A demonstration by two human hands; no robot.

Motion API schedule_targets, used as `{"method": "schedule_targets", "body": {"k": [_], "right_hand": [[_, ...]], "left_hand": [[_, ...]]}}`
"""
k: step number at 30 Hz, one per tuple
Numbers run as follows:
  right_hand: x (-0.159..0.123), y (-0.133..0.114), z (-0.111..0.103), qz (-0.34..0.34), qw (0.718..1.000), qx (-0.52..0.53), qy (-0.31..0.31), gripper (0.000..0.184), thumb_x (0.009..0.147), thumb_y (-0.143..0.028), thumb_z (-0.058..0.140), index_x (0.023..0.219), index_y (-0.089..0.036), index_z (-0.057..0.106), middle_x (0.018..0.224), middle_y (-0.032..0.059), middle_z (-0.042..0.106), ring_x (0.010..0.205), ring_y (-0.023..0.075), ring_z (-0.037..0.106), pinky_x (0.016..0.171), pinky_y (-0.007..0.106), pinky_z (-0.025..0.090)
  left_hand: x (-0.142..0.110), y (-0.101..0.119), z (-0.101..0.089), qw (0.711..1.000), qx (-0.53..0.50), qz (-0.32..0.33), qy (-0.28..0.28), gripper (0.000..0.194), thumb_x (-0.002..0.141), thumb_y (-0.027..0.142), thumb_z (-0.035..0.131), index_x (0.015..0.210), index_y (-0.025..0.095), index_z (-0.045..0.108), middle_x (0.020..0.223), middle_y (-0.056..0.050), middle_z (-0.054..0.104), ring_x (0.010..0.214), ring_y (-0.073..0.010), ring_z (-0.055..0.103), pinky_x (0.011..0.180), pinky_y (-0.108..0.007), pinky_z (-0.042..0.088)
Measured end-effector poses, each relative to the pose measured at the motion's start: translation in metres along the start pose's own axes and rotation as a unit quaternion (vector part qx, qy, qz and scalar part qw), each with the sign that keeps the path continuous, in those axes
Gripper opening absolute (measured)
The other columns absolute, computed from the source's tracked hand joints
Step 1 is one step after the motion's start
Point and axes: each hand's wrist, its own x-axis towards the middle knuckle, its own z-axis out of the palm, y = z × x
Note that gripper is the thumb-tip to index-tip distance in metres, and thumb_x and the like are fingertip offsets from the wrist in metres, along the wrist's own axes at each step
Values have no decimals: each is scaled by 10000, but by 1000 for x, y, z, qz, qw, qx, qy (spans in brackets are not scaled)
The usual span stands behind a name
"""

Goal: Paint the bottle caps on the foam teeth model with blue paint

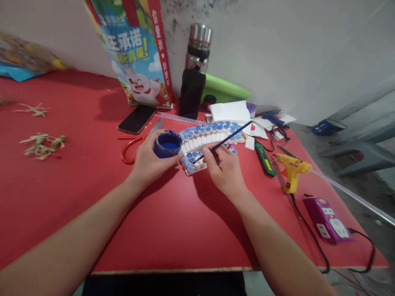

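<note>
White craft piece, just past the hands on smooth red tabletop, right hand pinching slim brush at its near edge, left hand wrapped round paint-smeared tub: near strip looks part blue, pale bits left, flat slats bare white, far curled discs mostly blue.

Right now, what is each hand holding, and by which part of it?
The left hand holds the jar of blue paint around its side; the right hand holds the paintbrush by its lower part, near the tip.
</note>
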Motion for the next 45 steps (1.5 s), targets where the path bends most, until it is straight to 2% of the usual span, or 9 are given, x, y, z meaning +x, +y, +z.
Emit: {"method": "schedule_targets", "body": {"k": [6, 14, 19, 23, 27, 32, 39, 45], "right_hand": [[-1, -1, -1, 30, 999, 26, 17, 209, 1078, -347, 552, 939, -214, 632, 771, 6, 681, 630, 146, 635, 613, 284, 462], [0, 8, 2, -1, 999, -14, 31, 222, 1085, -347, 540, 942, -213, 644, 839, 40, 722, 703, 170, 668, 695, 309, 510], [-1, 7, 1, -6, 999, -3, 50, 198, 1091, -335, 538, 971, -219, 644, 863, 41, 732, 705, 168, 681, 694, 305, 536], [-2, 8, 3, -20, 999, 2, 37, 197, 1095, -316, 534, 979, -209, 651, 867, 43, 732, 685, 158, 672, 670, 296, 530], [-2, 10, 3, -36, 999, -17, 29, 197, 1091, -317, 541, 990, -200, 664, 887, 59, 739, 738, 176, 692, 713, 312, 535], [-1, 6, 0, -3, 1000, -8, 25, 192, 1083, -317, 541, 957, -217, 644, 849, 38, 731, 685, 164, 675, 665, 303, 517], [-1, 8, 3, -9, 1000, -5, 24, 208, 1083, -340, 536, 977, -212, 661, 882, 53, 743, 719, 170, 682, 703, 311, 538], [0, 5, 1, 23, 1000, 4, 20, 207, 1075, -353, 542, 950, -222, 643, 844, 34, 732, 699, 165, 683, 677, 301, 532]], "left_hand": [[1, 0, 1, 1000, 0, 7, 5, 615, 643, 455, 922, 1159, 209, 696, 1196, -100, 771, 1123, -336, 734, 1068, -498, 573], [0, 0, 0, 1000, 1, 16, 8, 611, 654, 436, 926, 1172, 211, 691, 1203, -102, 768, 1129, -332, 736, 1067, -496, 574], [0, 2, 0, 1000, 8, 14, 2, 609, 663, 452, 921, 1168, 203, 689, 1192, -101, 771, 1115, -333, 738, 1050, -498, 578], [0, 1, 0, 1000, 2, 15, 4, 608, 659, 445, 925, 1164, 201, 690, 1186, -103, 770, 1110, -333, 739, 1049, -501, 578], [1, 0, 0, 1000, -2, 13, 1, 620, 655, 453, 926, 1171, 206, 688, 1192, -99, 767, 1116, -329, 737, 1058, -501, 575], [0, 0, 0, 1000, 4, 17, 4, 616, 658, 452, 921, 1169, 197, 690, 1183, -103, 768, 1108, -331, 739, 1048, -492, 580], [0, 0, 1, 1000, 2, 3, 4, 645, 642, 474, 926, 1177, 207, 683, 1239, -111, 760, 1168, -350, 725, 1116, -525, 554], [0, 3, 0, 1000, 5, 6, 0, 600, 658, 451, 928, 1155, 216, 686, 1210, -97, 768, 1133, -327, 733, 1079, -498, 578]]}}
